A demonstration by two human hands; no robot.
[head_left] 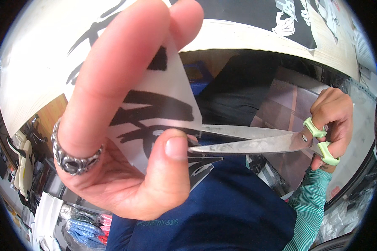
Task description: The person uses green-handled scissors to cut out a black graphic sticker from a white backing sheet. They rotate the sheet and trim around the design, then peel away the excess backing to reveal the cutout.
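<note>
My left hand (pixel 98 100), with a chain-like silver ring, looms large and close at the left. Its thumb and curled fingers grip a whitish sheet (pixel 174 81) printed with black brush-like shapes. At the right, my right hand (pixel 337 113) is closed round the pale green handles of metal scissors (pixel 255 144). The blades are slightly parted and point left at the sheet's edge, beside my left thumb. One blade tip lies over the sheet; the other blade's end is hidden behind it. Below the blades, a lower corner of the sheet hangs out past the thumb.
A pale wooden table (pixel 234 35) curves across the top, with black printed pieces (pixel 255 14) on it. Below its edge are my dark-trousered leg and a brownish box (pixel 280 113). Plastic-wrapped bundles (pixel 86 230) lie at the lower left, clear plastic bags (pixel 343 221) at the lower right.
</note>
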